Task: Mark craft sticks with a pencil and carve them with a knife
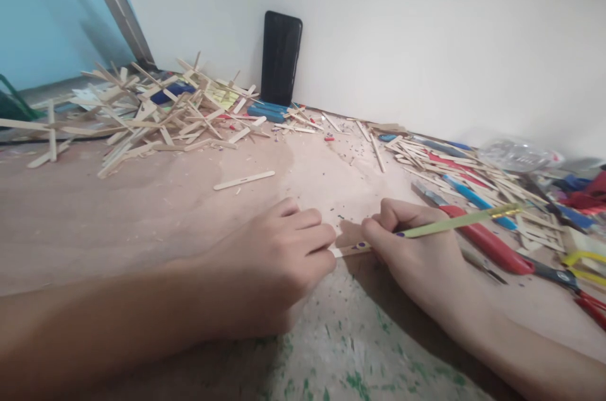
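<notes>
My left hand [288, 249] is closed, its fingertips pinching the near end of a pale wooden craft stick [349, 250] low over the table. Dark purple marks show on the stick. In my right hand [419, 256] a light green pencil [457, 221] with gold near its upper end slants up to the right. Its tip is hidden behind my right fingers, which are bent close against the stick's right part. Another craft stick [243, 180] lies flat beyond my left hand, touched by neither hand.
A tangled pile of craft sticks [161, 113] covers the back left. A black phone [281, 59] leans upright on the wall, by a blue object [267, 112]. Right of my right hand lie red-handled pliers or cutters [492, 243], a blue pen-like tool [478, 201] and more loose sticks [440, 164].
</notes>
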`<state>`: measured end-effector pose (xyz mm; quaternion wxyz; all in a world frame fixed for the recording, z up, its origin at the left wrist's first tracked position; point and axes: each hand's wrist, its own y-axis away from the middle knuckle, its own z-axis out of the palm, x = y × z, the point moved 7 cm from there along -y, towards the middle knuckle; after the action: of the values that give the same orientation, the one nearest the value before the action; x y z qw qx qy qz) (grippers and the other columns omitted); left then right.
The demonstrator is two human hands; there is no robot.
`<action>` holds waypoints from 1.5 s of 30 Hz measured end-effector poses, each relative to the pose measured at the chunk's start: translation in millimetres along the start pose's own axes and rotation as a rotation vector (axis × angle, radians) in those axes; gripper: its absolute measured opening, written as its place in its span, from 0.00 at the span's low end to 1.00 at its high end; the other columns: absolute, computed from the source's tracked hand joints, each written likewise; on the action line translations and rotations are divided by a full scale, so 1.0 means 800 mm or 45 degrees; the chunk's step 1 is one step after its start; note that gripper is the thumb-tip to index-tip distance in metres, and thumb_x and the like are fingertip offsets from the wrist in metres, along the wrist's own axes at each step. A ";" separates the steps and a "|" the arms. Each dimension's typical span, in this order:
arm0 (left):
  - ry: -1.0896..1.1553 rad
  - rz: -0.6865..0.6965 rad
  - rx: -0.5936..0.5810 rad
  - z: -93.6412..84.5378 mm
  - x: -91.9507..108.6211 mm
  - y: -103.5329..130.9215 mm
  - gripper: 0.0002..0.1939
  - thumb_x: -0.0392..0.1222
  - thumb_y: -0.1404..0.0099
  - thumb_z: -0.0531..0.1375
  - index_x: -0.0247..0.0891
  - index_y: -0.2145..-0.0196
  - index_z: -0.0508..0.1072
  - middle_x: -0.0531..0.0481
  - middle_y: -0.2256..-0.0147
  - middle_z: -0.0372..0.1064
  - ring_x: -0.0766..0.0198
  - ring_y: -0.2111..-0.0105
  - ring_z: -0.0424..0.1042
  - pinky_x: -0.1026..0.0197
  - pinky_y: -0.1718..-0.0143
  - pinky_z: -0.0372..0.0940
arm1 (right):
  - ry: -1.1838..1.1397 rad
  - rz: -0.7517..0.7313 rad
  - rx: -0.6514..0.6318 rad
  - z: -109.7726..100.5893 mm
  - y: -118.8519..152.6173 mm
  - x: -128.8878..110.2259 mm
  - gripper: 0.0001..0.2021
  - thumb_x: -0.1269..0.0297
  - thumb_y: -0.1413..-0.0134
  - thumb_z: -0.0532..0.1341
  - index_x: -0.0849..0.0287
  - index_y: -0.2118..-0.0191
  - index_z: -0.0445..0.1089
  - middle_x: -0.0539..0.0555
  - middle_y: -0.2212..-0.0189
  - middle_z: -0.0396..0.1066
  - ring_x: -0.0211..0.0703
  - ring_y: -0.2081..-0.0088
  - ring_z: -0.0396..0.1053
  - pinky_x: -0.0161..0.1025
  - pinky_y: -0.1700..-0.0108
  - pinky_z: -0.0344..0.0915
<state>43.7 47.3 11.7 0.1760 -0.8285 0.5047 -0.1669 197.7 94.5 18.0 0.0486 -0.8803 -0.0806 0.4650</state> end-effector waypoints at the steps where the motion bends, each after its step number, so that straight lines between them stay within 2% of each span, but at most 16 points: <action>1: 0.000 -0.005 0.001 0.000 0.000 0.000 0.05 0.29 0.38 0.61 0.35 0.66 0.75 0.48 0.66 0.71 0.57 0.64 0.65 0.52 0.62 0.54 | 0.007 0.004 -0.010 0.000 0.000 0.000 0.17 0.67 0.51 0.60 0.54 0.84 0.52 0.45 0.87 0.53 0.33 0.80 0.49 0.34 0.80 0.45; 7: 0.000 -0.004 -0.004 -0.003 0.000 -0.002 0.05 0.29 0.38 0.61 0.36 0.68 0.74 0.49 0.67 0.70 0.58 0.65 0.64 0.53 0.62 0.54 | 0.000 -0.034 -0.011 0.003 -0.003 -0.004 0.18 0.67 0.51 0.60 0.54 0.83 0.49 0.45 0.86 0.51 0.33 0.80 0.48 0.35 0.79 0.45; 15: -0.001 -0.009 -0.005 -0.003 0.000 0.000 0.05 0.29 0.38 0.61 0.36 0.69 0.73 0.49 0.67 0.70 0.58 0.64 0.64 0.53 0.61 0.54 | 0.035 -0.066 -0.027 0.003 -0.001 -0.004 0.18 0.66 0.49 0.60 0.54 0.83 0.51 0.45 0.86 0.53 0.34 0.80 0.49 0.35 0.79 0.46; 30: -0.018 0.006 -0.007 -0.001 -0.001 0.000 0.04 0.30 0.39 0.62 0.37 0.68 0.71 0.49 0.66 0.70 0.57 0.64 0.66 0.53 0.61 0.53 | 0.012 -0.015 -0.024 0.003 0.001 0.002 0.19 0.67 0.50 0.61 0.54 0.82 0.49 0.45 0.85 0.51 0.33 0.79 0.48 0.36 0.78 0.45; 37: -0.013 -0.003 -0.008 -0.002 -0.002 -0.001 0.04 0.30 0.38 0.61 0.37 0.69 0.71 0.49 0.66 0.70 0.57 0.64 0.66 0.53 0.60 0.54 | 0.023 0.018 -0.013 0.002 0.000 0.003 0.18 0.69 0.50 0.61 0.54 0.83 0.51 0.45 0.86 0.54 0.34 0.79 0.50 0.35 0.78 0.46; 41: -0.034 0.001 -0.007 -0.002 0.000 -0.001 0.05 0.29 0.39 0.61 0.37 0.69 0.70 0.48 0.65 0.71 0.58 0.64 0.67 0.53 0.60 0.54 | 0.059 -0.031 0.090 -0.005 0.004 -0.004 0.19 0.69 0.50 0.61 0.55 0.83 0.51 0.45 0.86 0.53 0.34 0.79 0.50 0.36 0.78 0.46; 45: -0.051 0.011 0.012 -0.003 0.001 -0.002 0.06 0.29 0.39 0.61 0.37 0.69 0.70 0.47 0.64 0.72 0.58 0.64 0.67 0.53 0.62 0.53 | 0.070 -0.102 0.049 0.001 0.007 -0.012 0.20 0.68 0.47 0.62 0.55 0.83 0.52 0.45 0.85 0.53 0.34 0.79 0.50 0.36 0.77 0.47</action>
<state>44.1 47.0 14.4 0.1908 -0.8286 0.5039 -0.1520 191.9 87.0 24.3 0.0865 -0.8877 -0.1055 0.4397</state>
